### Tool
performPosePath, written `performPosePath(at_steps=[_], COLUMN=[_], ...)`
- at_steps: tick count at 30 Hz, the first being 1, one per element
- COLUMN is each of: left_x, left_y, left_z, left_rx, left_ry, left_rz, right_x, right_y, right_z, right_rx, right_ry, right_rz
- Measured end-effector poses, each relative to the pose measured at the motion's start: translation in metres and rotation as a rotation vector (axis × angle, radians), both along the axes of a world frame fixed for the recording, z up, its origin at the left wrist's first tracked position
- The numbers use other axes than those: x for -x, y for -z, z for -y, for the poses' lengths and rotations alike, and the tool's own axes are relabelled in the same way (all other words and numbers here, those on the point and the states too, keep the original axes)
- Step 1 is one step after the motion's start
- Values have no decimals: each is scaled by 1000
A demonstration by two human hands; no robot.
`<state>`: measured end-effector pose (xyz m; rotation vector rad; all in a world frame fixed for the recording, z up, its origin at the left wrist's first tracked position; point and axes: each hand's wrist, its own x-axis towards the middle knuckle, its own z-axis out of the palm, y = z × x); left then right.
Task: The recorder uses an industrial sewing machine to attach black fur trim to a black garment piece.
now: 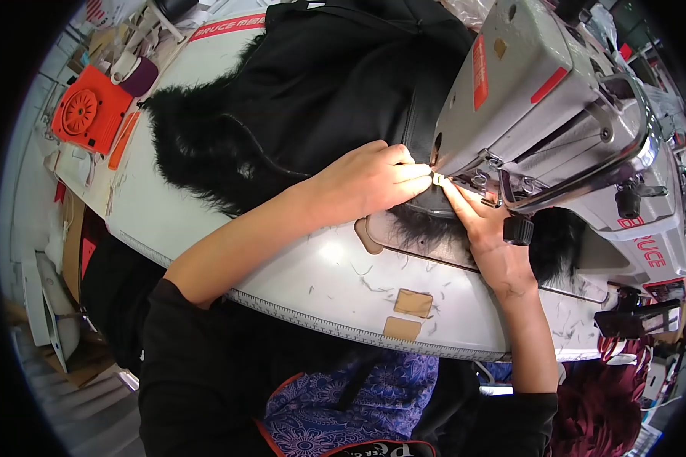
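Note:
A grey industrial sewing machine [511,84] stands at the right over black fabric [335,84] with a furry black trim [183,145]. My left hand [370,179] is beside the needle, fingers pressed together at the fabric's seam; whatever they grip is hidden. My right hand [476,217] lies just below the machine head, index finger stretched toward a small pale piece [437,180] at the presser foot, close to my left fingertips. More black fur shows under and right of my right hand.
An orange plastic device [91,107] and a purple cup [137,76] sit at the back left. The white table's front edge [343,343] carries a measuring strip, with two cardboard patches [413,303] behind it. A dark phone-like object [636,318] is at right, near maroon cloth [598,404].

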<state>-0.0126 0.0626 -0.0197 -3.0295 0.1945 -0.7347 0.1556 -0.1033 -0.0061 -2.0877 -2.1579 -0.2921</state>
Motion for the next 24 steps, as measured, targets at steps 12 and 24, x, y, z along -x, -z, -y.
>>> performPosePath(at_steps=[12,24], left_x=[3,20], left_y=[1,-2], left_z=[38,40], left_rx=[270,26], left_ry=[20,-141], left_rz=[22,113], right_x=[-13,8], right_y=[-8,2], right_z=[32,3], right_rx=[-113,-244], right_ry=[-100,-169], right_rz=[-40,-57])
